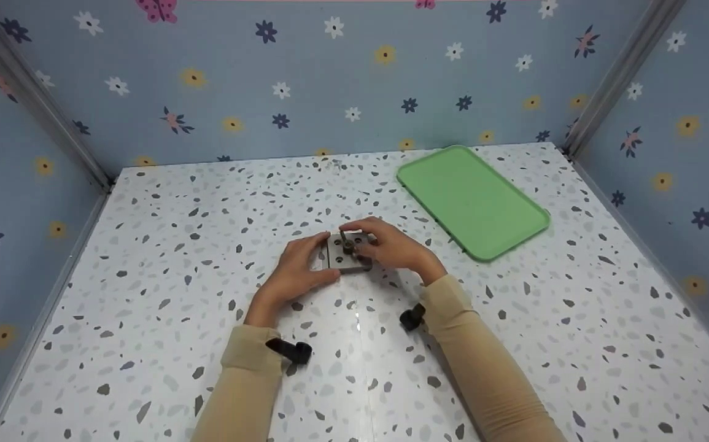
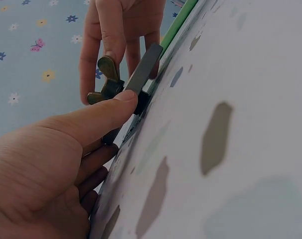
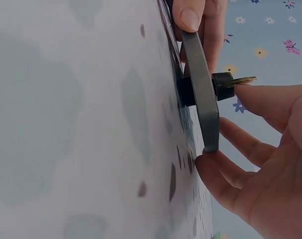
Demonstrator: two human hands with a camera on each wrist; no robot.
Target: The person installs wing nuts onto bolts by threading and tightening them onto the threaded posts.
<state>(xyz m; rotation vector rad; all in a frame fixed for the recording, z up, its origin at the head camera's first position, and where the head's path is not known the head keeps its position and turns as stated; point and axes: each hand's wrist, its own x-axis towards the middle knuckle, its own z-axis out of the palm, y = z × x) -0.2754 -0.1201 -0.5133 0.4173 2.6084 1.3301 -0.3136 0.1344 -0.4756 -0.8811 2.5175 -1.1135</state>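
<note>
A grey rectangular metal plate (image 1: 352, 263) with several round holes lies level, close over the table. From its middle rises a wing nut (image 2: 111, 87) with two brassy wings and a dark hub. My left hand (image 1: 296, 269) grips the plate's left end, thumb on the near edge and fingers at the far edge. With my right hand (image 1: 398, 248) I hold the wing nut, thumb against one wing; other fingers reach past the plate's right end. In the right wrist view, a dark round piece (image 3: 187, 91) sticks out below the plate toward the table.
A green tray (image 1: 477, 202) lies at the back right of the speckled white table (image 1: 164, 276). Flower-patterned blue panels (image 1: 305, 73) stand at the back and both sides. Black straps with small mounts (image 1: 298, 352) circle both wrists.
</note>
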